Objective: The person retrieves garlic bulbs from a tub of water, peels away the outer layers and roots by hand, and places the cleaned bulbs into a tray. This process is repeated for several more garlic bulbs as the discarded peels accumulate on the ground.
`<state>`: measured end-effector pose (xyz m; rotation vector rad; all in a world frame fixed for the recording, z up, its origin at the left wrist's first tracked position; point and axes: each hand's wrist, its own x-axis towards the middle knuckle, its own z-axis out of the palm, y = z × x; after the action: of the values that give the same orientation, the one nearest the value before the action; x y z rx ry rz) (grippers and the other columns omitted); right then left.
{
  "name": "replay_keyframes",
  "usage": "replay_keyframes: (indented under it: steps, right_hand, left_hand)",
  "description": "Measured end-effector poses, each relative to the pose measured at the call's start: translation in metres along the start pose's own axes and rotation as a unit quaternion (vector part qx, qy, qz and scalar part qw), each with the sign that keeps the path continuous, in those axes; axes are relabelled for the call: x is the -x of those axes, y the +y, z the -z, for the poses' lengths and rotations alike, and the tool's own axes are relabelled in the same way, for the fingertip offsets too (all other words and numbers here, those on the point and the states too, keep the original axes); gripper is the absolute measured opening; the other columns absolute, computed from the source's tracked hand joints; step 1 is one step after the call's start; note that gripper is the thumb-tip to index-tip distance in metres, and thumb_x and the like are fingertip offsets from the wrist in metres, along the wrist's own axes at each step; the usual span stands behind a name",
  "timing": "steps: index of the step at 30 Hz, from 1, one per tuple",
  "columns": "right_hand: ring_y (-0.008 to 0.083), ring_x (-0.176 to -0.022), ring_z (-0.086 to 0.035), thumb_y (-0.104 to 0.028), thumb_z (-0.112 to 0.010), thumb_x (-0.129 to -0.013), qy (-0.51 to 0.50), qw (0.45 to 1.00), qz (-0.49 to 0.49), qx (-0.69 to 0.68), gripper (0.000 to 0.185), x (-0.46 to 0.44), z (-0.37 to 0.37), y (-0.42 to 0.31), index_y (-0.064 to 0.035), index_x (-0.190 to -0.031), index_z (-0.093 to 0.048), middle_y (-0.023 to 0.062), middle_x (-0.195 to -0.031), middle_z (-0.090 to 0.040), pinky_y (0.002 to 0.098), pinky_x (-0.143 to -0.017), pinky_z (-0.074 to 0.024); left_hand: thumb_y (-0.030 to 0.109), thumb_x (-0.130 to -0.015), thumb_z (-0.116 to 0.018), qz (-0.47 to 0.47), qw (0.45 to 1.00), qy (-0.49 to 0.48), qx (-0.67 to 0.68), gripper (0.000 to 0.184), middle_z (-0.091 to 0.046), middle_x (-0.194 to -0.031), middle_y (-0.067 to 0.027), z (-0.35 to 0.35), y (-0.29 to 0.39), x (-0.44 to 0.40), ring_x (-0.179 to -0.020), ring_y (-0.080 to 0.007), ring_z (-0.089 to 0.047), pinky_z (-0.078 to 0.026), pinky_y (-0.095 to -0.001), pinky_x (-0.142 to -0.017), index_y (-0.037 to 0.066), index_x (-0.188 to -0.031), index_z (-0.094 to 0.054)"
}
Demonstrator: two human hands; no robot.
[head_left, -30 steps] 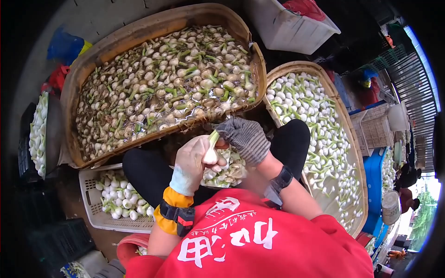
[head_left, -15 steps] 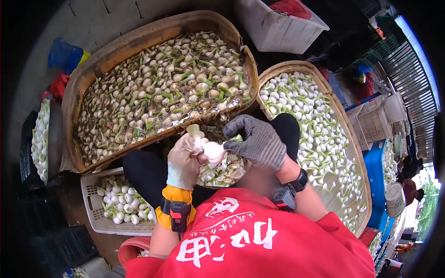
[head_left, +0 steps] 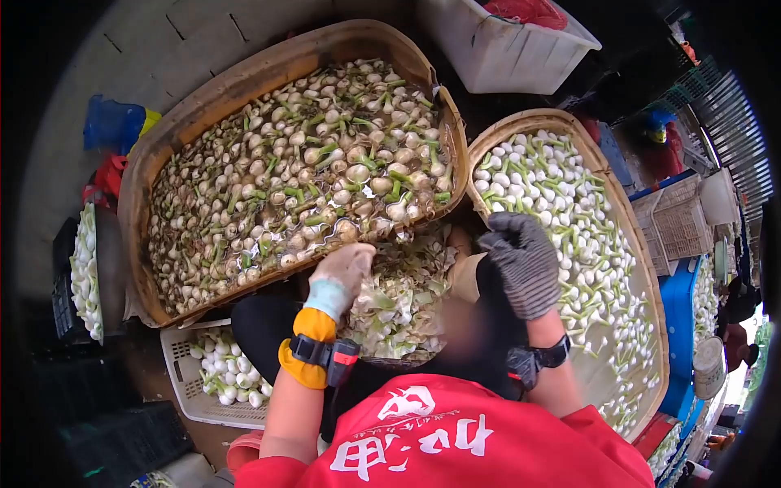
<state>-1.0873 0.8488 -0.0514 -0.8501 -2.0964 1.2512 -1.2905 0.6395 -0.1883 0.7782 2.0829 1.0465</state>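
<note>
My left hand [head_left: 343,272], in a pale glove, has its fingers curled together by the front rim of the large brown tub [head_left: 236,294]; what they hold, if anything, is hidden. Garlic bulbs with short green stems [head_left: 358,173] float in that tub's murky water. Beside the near edge of the right tub [head_left: 480,142], my right hand [head_left: 521,264] in a grey striped glove is loosely bent, thumb apart, with no bulb visible in it. Clean white bulbs [head_left: 561,220] fill much of the right tub. Between my legs lies a heap of peelings [head_left: 399,301].
A white basket of bulbs [head_left: 183,382] stands at lower left. Further left is a tray of white bulbs [head_left: 85,272]. A white bin [head_left: 504,53] is at the top, and a blue tub [head_left: 679,325] and a wicker-like crate [head_left: 671,224] are at right.
The white bulb that was between both hands is no longer visible there. My hands have moved apart, the right one towards the right tub, uncovering the peelings.
</note>
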Motion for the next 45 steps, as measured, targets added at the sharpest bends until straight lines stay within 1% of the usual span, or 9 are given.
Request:
replay_keyframes:
  steps: [10, 15, 19, 21, 24, 27, 31, 43, 45]
  right_hand:
    - [0.0331, -0.083, -0.064, -0.024, -0.072, -0.083, -0.282, 0.955, -0.095, 0.010, 0.025, 0.005, -0.113, 0.067, -0.0039, -0.095, -0.067, 0.0151, -0.088, -0.065, 0.0407, -0.073, -0.0507]
    - [0.0338, -0.085, -0.064, -0.024, -0.070, -0.084, -0.306, 0.945, -0.108, 0.046, 0.022, -0.007, -0.117, 0.073, -0.0043, -0.094, -0.067, 0.0158, -0.089, -0.066, 0.0412, -0.076, -0.0501]
    - [0.0296, -0.086, -0.065, -0.018, -0.068, -0.087, -0.297, 0.953, -0.065, 0.015, 0.020, -0.019, -0.122, 0.066, -0.0034, -0.100, -0.069, 0.0150, -0.094, -0.067, 0.0372, -0.077, -0.0511]
    - [0.0296, -0.086, -0.065, -0.015, -0.068, -0.087, -0.271, 0.961, -0.051, -0.024, 0.018, -0.019, -0.134, 0.063, -0.0035, -0.101, -0.069, 0.0139, -0.092, -0.068, 0.0378, -0.078, -0.0511]
    - [0.0305, -0.083, -0.063, -0.018, -0.067, -0.085, -0.144, 0.985, 0.092, -0.015, 0.018, -0.023, -0.142, 0.040, -0.0057, -0.098, -0.070, 0.0125, -0.089, -0.066, 0.0394, -0.074, -0.0509]
    - [0.0303, -0.082, -0.063, -0.020, -0.066, -0.084, -0.139, 0.971, 0.184, 0.056, 0.020, -0.023, -0.134, 0.013, -0.0072, -0.099, -0.071, 0.0115, -0.087, -0.065, 0.0407, -0.073, -0.0505]
    - [0.0288, -0.077, -0.064, -0.018, -0.068, -0.082, -0.171, 0.940, 0.233, 0.183, 0.018, -0.005, -0.117, -0.010, -0.0080, -0.096, -0.071, 0.0091, -0.084, -0.067, 0.0397, -0.069, -0.0515]
    - [0.0241, -0.071, -0.064, -0.018, -0.064, -0.083, -0.143, 0.985, 0.071, 0.061, 0.014, 0.020, -0.106, -0.003, -0.0055, -0.087, -0.068, 0.0113, -0.079, -0.066, 0.0352, -0.065, -0.0509]
    - [0.0193, -0.068, -0.061, -0.019, -0.064, -0.084, -0.247, 0.962, -0.044, -0.112, 0.017, 0.020, -0.101, -0.007, -0.0026, -0.089, -0.067, 0.0105, -0.077, -0.064, 0.0323, -0.064, -0.0497]
  left_hand:
    - [0.041, -0.089, -0.065, 0.391, 0.908, -0.153, -0.013, 0.043, -0.065, -0.083, -0.0108, 0.039, -0.101, -0.194, -0.053, -0.0211, -0.063, -0.050, -0.0323, -0.044, 0.002, -0.107, -0.064]
    - [0.065, -0.089, -0.051, 0.327, 0.846, -0.302, -0.292, 0.064, -0.068, -0.084, -0.0079, 0.011, -0.118, -0.203, -0.062, -0.0204, -0.065, -0.051, -0.0312, -0.055, 0.004, -0.092, -0.069]
    - [0.047, -0.098, -0.041, 0.240, 0.938, -0.134, 0.213, 0.049, -0.069, -0.090, -0.0089, 0.042, -0.032, -0.135, -0.063, -0.0172, -0.065, -0.050, -0.0271, -0.052, 0.005, -0.104, -0.064]
    - [0.036, -0.102, -0.036, -0.228, 0.958, 0.026, -0.169, 0.040, -0.071, -0.091, -0.0088, 0.052, -0.044, -0.107, -0.060, -0.0123, -0.063, -0.046, -0.0211, -0.047, 0.005, -0.108, -0.061]
    - [0.037, -0.104, -0.027, 0.047, 0.959, -0.006, 0.279, 0.050, -0.071, -0.103, -0.0166, 0.055, 0.058, -0.033, -0.094, -0.0246, -0.069, -0.054, -0.0340, -0.082, -0.003, -0.119, -0.052]
    - [0.031, -0.101, -0.034, -0.131, 0.964, 0.166, -0.159, 0.042, -0.065, -0.095, -0.0174, 0.041, 0.050, 0.008, -0.085, -0.0307, -0.065, -0.053, -0.0362, -0.076, -0.004, -0.110, -0.057]
    - [0.040, -0.104, -0.033, -0.053, 0.976, 0.208, 0.030, 0.047, -0.059, -0.076, -0.0082, 0.019, 0.054, 0.033, -0.061, -0.0215, -0.058, -0.048, -0.0359, -0.060, 0.001, -0.101, -0.060]
    - [0.030, -0.100, -0.050, -0.185, 0.945, 0.260, 0.070, 0.037, -0.065, -0.112, -0.0135, -0.003, 0.075, 0.063, -0.102, -0.0225, -0.062, -0.049, -0.0318, -0.088, -0.002, -0.118, -0.058]
    - [0.027, -0.100, -0.049, -0.123, 0.887, 0.222, 0.385, 0.039, -0.061, -0.121, -0.0114, -0.008, 0.073, 0.066, -0.108, -0.0219, -0.059, -0.049, -0.0319, -0.089, -0.003, -0.125, -0.053]
